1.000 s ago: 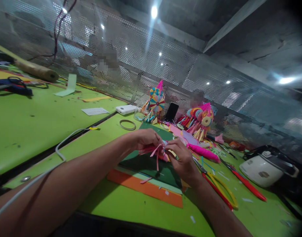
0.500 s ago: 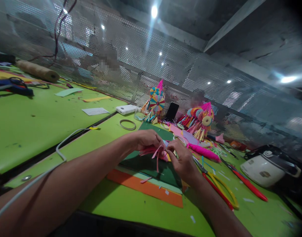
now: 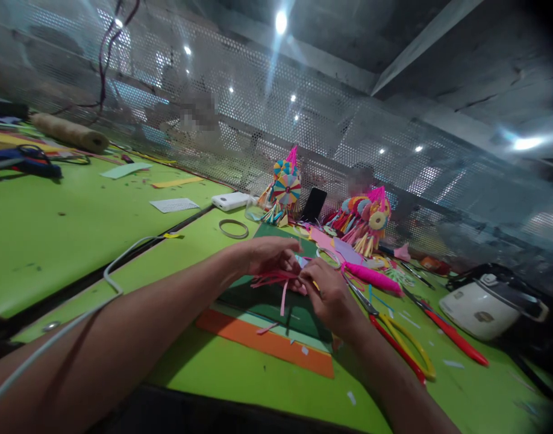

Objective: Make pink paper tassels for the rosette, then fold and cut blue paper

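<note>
My left hand [image 3: 271,255] and my right hand [image 3: 329,292] meet over a dark green sheet [image 3: 271,296] on the green table [image 3: 68,229]. Both pinch a small bundle of pink paper strips [image 3: 281,282], whose loose ends hang down between the hands. An orange sheet [image 3: 267,343] lies under the green one, nearer to me. Red and yellow scissors [image 3: 396,343] lie just right of my right hand. A fuzzy pink stick [image 3: 371,278] rests beyond them.
Two colourful paper ornaments [image 3: 285,188] [image 3: 367,220] stand at the back by a perforated metal screen [image 3: 258,120]. A black phone [image 3: 314,205], a white box [image 3: 231,200], a ring [image 3: 234,228], a white cable [image 3: 118,265] and a white pot [image 3: 488,304] lie around. Red-handled pliers [image 3: 455,340] sit right.
My hands have shifted slightly on the pink strips, and the bundle sits lower and flatter between them. Someone's pale green sheet at the far left was laid flat.
</note>
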`<action>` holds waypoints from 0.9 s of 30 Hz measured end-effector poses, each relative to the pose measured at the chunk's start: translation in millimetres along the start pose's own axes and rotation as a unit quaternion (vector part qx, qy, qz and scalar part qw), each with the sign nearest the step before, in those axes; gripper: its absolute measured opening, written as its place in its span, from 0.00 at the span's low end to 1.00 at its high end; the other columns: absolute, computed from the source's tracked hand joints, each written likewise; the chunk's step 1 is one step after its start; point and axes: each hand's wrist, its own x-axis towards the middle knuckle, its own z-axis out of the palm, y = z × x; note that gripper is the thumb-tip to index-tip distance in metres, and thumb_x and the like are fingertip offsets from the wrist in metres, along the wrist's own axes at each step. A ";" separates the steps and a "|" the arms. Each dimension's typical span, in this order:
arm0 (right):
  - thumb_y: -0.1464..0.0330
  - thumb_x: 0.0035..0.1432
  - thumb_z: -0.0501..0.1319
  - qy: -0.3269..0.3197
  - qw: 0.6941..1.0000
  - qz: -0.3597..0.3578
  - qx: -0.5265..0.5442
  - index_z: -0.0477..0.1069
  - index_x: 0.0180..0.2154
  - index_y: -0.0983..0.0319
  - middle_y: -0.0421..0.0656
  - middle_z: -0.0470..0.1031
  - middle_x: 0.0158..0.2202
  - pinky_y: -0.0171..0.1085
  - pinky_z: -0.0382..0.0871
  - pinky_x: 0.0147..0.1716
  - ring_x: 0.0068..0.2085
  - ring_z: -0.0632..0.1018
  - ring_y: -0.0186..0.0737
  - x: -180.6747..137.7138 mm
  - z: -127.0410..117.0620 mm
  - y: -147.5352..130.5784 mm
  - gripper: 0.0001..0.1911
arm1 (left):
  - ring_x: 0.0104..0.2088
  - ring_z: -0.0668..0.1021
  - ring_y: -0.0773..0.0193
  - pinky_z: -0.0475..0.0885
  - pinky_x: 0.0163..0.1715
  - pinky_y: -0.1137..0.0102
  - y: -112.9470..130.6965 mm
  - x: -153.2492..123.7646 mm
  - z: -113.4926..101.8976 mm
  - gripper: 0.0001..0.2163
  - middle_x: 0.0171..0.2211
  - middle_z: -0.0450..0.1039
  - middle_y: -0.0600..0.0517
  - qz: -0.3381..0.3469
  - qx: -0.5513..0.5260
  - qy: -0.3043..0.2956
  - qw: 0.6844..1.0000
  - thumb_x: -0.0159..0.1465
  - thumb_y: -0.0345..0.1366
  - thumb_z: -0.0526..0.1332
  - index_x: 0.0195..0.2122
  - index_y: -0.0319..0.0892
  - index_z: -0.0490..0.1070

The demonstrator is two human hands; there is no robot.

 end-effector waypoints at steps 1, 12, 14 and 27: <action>0.76 0.62 0.51 -0.002 1.000 -0.005 -0.007 0.64 0.33 0.61 0.45 0.67 0.33 0.38 0.62 0.35 0.36 0.68 0.41 -0.3 0.6 0.0 0.07 | 0.26 0.78 0.62 0.72 0.38 0.66 0.3 -0.1 -0.4 0.14 0.24 0.77 0.43 0.000 0.007 0.003 1.000 0.55 0.42 0.61 0.23 0.33 0.74; 0.75 0.63 0.50 0.013 0.999 -0.031 -0.031 0.65 0.34 0.62 0.47 0.67 0.33 0.40 0.64 0.35 0.36 0.68 0.42 -1.8 1.1 -3.4 0.08 | 0.23 0.76 0.65 0.72 0.34 0.68 -0.7 -2.8 -5.9 0.17 0.21 0.75 0.47 0.036 0.027 -0.022 0.999 0.53 0.48 0.65 0.23 0.35 0.74; 0.76 0.63 0.50 0.011 0.999 -0.032 -0.029 0.65 0.34 0.62 0.46 0.67 0.33 0.40 0.64 0.35 0.36 0.68 0.42 -2.4 0.7 -2.8 0.08 | 0.24 0.76 0.65 0.71 0.34 0.68 -2.2 -2.6 -4.0 0.10 0.22 0.76 0.50 0.053 0.045 -0.017 0.997 0.48 0.38 0.70 0.23 0.35 0.74; 0.78 0.61 0.50 -0.016 0.998 -0.043 -0.050 0.65 0.35 0.62 0.47 0.66 0.34 0.40 0.64 0.35 0.37 0.67 0.43 -6.0 6.7 0.8 0.08 | 0.26 0.78 0.66 0.72 0.32 0.70 -4.0 -2.8 -5.6 0.08 0.26 0.78 0.51 0.027 0.095 -0.033 0.995 0.45 0.27 0.66 0.29 0.36 0.75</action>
